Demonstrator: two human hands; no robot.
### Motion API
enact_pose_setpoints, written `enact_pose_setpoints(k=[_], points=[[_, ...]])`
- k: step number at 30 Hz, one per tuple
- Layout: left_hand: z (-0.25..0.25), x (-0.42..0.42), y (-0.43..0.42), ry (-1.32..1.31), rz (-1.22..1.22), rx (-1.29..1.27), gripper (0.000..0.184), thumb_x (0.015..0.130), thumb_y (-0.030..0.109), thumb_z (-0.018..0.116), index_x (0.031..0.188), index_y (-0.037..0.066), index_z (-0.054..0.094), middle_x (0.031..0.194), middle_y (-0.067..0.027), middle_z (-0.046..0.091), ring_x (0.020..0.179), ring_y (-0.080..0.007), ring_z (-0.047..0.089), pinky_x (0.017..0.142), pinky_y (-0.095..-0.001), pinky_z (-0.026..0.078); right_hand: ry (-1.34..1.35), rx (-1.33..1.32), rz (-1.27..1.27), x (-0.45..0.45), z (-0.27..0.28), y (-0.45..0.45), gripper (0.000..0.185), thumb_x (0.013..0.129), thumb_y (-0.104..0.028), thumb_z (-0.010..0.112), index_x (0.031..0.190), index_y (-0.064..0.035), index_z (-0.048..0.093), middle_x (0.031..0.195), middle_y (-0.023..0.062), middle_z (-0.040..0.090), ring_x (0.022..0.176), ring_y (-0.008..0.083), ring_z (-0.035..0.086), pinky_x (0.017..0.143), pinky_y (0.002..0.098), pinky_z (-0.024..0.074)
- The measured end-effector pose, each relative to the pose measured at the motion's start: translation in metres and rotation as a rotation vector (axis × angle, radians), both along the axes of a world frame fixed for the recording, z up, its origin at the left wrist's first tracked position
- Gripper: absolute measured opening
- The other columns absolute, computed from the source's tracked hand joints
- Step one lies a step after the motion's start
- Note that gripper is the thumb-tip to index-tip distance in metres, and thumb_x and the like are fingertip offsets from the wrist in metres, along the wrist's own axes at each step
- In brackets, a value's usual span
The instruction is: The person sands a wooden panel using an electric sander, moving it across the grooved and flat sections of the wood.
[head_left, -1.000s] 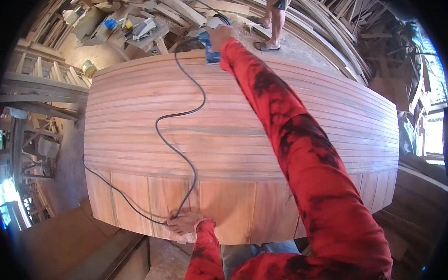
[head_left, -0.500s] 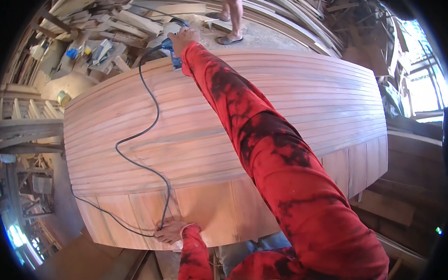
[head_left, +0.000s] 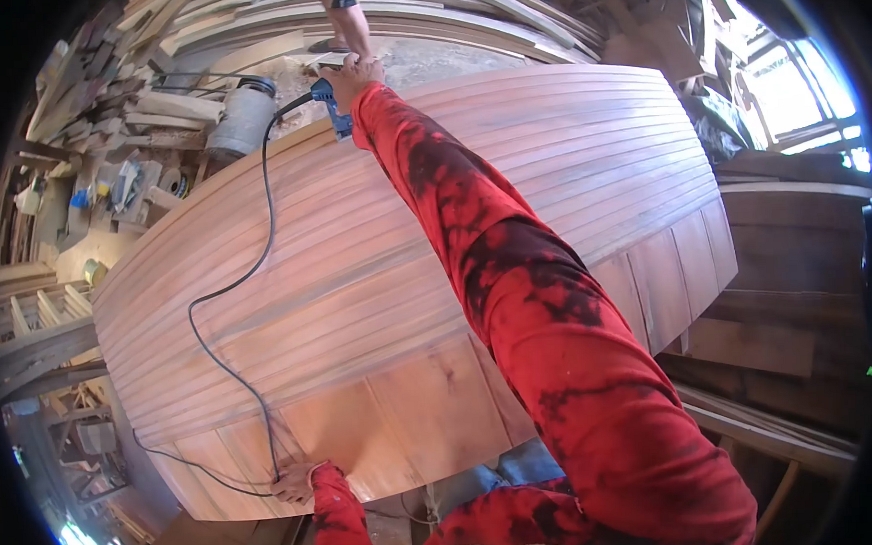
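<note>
A large wooden panel (head_left: 359,275) with long slats and broad smooth boards along its near side lies before me. At its far edge, my right hand (head_left: 352,78) is closed around the top of a blue power sander (head_left: 339,120), which sits against the slats. A dark power cord (head_left: 227,289) runs from the sander over the panel towards me. My left hand (head_left: 294,481) is at the near edge, its fingers curled where the cord bends back to the left; the fingertips are partly hidden. Red and black sleeves cover both arms.
Another person's leg (head_left: 351,30) stands beyond the far edge. Stacked timber strips (head_left: 446,17) and offcuts (head_left: 176,104) lie behind the panel. A grey cylindrical container (head_left: 241,121) is at the back left. Boards (head_left: 790,236) stand to the right.
The view has turned, so the panel appears tilted and the other person's leg lies further left. My left hand and the cord appear lower and further left. My right hand still grips the sander.
</note>
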State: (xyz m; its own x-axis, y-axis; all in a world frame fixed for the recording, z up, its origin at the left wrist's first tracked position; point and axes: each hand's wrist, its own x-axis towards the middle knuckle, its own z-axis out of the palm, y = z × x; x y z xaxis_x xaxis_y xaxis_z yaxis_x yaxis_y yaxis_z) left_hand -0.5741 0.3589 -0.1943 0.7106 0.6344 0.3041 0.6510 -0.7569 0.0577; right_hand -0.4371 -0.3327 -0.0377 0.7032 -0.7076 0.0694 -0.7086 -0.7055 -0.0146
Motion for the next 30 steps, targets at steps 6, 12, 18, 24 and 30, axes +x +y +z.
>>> enact_pose_setpoints(k=[6, 12, 18, 24, 30], points=[[0.014, 0.014, 0.027, 0.031, -0.027, -0.105, 0.029, 0.107, 0.033, 0.046, 0.120, 0.009, 0.054, 0.132, -0.0177, 0.053, 0.121, -0.0368, 0.054, 0.094, -0.0501, 0.046, 0.037, -0.010, -0.004, -0.082, 0.006, -0.059, 0.090, 0.070, -0.042, 0.091, 0.149, -0.0440, 0.047, 0.155, 0.0204, 0.045, 0.136, 0.0514, 0.048, 0.106, 0.0638, 0.0418], [0.061, -0.008, 0.012, -0.075, -0.323, -0.238, 0.025, 0.107, 0.026, 0.048, 0.117, 0.005, 0.055, 0.124, -0.0201, 0.055, 0.115, -0.0394, 0.056, 0.091, -0.0520, 0.047, 0.078, -0.014, 0.015, -0.156, -0.001, -0.133, 0.093, 0.072, -0.040, 0.091, 0.150, -0.0440, 0.042, 0.159, 0.0222, 0.040, 0.134, 0.0521, 0.050, 0.098, 0.0670, 0.0461], [0.088, -0.012, 0.010, -0.129, -0.701, -0.124, 0.014, 0.105, 0.013, 0.053, 0.113, 0.003, 0.056, 0.113, -0.0203, 0.058, 0.107, -0.0390, 0.057, 0.088, -0.0529, 0.044, 0.041, 0.048, -0.013, -0.232, 0.001, -0.190, 0.092, 0.072, -0.036, 0.092, 0.149, -0.0452, 0.042, 0.150, 0.0180, 0.047, 0.131, 0.0487, 0.052, 0.099, 0.0636, 0.0477], [0.154, -0.013, -0.039, -0.194, -0.883, -0.170, 0.007, 0.103, 0.005, 0.055, 0.108, 0.001, 0.056, 0.103, -0.0179, 0.059, 0.100, -0.0364, 0.057, 0.086, -0.0504, 0.045, 0.046, 0.023, -0.025, -0.307, 0.000, -0.234, 0.094, 0.071, -0.031, 0.091, 0.150, -0.0437, 0.041, 0.146, 0.0158, 0.048, 0.130, 0.0474, 0.053, 0.100, 0.0615, 0.0486], [0.228, -0.035, -0.084, -0.391, -1.078, -0.248, 0.019, 0.106, 0.014, 0.056, 0.116, -0.002, 0.062, 0.107, -0.0163, 0.063, 0.097, -0.0298, 0.063, 0.085, -0.0422, 0.051, 0.044, 0.041, -0.016, -0.369, -0.002, -0.272, 0.101, 0.067, -0.029, 0.091, 0.153, -0.0415, 0.040, 0.145, 0.0166, 0.051, 0.128, 0.0477, 0.054, 0.103, 0.0602, 0.0485]])
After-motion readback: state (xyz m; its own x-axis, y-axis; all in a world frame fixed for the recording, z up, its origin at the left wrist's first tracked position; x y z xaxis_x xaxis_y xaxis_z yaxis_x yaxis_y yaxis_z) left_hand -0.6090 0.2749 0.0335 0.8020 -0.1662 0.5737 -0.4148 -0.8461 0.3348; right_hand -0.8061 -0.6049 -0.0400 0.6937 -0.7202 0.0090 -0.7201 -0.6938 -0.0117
